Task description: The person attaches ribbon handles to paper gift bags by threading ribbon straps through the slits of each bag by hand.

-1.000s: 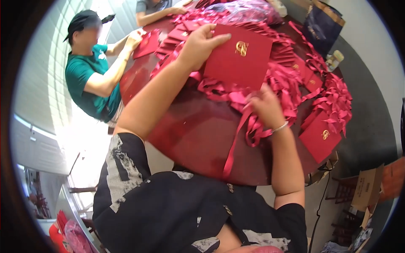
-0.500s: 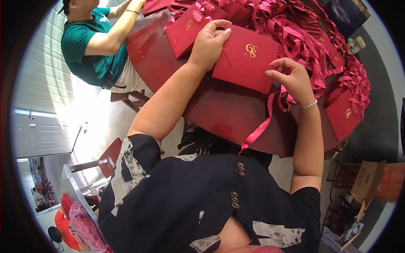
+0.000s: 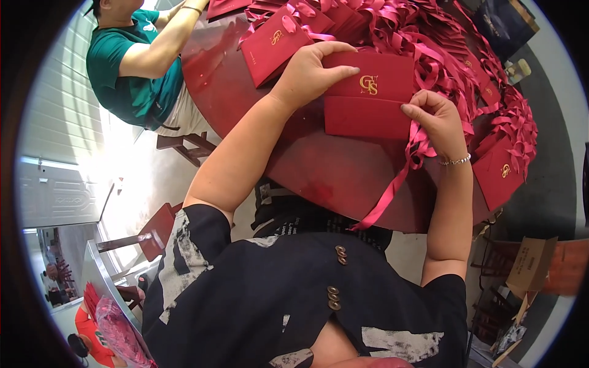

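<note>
Between my two hands is a red paper gift bag point(image 3: 368, 118) with a gold emblem, its lower part set off by a crease running across it. My left hand point(image 3: 313, 72) pinches its upper left edge between thumb and fingers. At its right edge, the thumb and bent fingers of my right hand point(image 3: 437, 118) grip it. A loose pink-red ribbon point(image 3: 388, 199) hangs below my right hand, down to the table's near edge. Just left of the held bag lies another red gift bag point(image 3: 270, 46).
Heaps of pink-red ribbons point(image 3: 392, 24) and red bags cover the far side of the round dark red table point(image 3: 307, 162). More red bags point(image 3: 500, 172) lie at the right. A co-worker in a green shirt point(image 3: 123, 76) sits at the left. A cardboard box point(image 3: 531, 267) stands lower right.
The held gift bag has turned from a slant to nearly level and shifted slightly right. My left hand has moved a little right and nearer; its thumb now lies on the front of the bag.
</note>
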Action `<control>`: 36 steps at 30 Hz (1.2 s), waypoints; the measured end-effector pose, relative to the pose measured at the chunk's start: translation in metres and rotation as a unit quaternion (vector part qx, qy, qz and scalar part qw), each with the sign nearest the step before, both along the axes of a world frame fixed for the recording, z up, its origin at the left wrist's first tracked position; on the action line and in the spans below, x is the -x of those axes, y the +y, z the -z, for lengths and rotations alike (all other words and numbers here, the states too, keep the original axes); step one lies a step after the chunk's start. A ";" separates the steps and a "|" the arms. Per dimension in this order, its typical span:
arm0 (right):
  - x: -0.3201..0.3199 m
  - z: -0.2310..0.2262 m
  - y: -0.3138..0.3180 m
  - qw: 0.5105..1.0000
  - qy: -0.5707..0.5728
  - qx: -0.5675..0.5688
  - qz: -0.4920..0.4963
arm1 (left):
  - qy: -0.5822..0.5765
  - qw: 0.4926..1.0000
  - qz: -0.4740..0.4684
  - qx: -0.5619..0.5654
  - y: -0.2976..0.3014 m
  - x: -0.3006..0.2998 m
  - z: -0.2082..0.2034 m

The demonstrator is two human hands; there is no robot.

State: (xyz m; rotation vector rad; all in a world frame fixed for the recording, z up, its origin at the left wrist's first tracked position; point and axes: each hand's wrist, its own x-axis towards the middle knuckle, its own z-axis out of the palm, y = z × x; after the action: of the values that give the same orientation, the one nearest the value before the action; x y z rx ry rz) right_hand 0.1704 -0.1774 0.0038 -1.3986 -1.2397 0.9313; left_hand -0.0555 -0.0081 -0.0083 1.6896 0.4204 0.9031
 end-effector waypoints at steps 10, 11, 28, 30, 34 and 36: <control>0.009 0.009 0.005 0.997 0.020 0.077 -0.020 | 0.148 0.924 -0.114 -0.334 -0.001 0.001 -0.006; 0.010 0.010 0.006 0.996 0.019 0.079 -0.021 | 0.213 0.912 -0.107 -0.333 -0.003 0.002 -0.010; 0.029 -0.002 0.000 0.998 -0.028 -0.028 0.042 | 0.201 0.946 0.171 0.187 0.009 0.005 0.001; 0.030 0.002 0.002 0.996 -0.036 -0.035 0.068 | 0.197 0.941 0.185 0.205 0.009 0.006 0.001; 0.027 0.004 0.002 0.998 -0.013 -0.027 0.060 | 0.213 0.938 0.196 0.189 0.011 0.006 0.001; 0.024 0.009 0.002 0.996 -0.042 -0.048 0.054 | 0.221 0.934 0.202 0.192 0.012 0.005 0.002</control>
State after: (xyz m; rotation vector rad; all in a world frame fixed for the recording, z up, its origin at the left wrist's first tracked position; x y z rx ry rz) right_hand 0.1464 -0.1757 -0.0051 -1.4264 -1.2420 0.7346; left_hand -0.0609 0.0037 -0.0105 1.5232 0.4877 0.1167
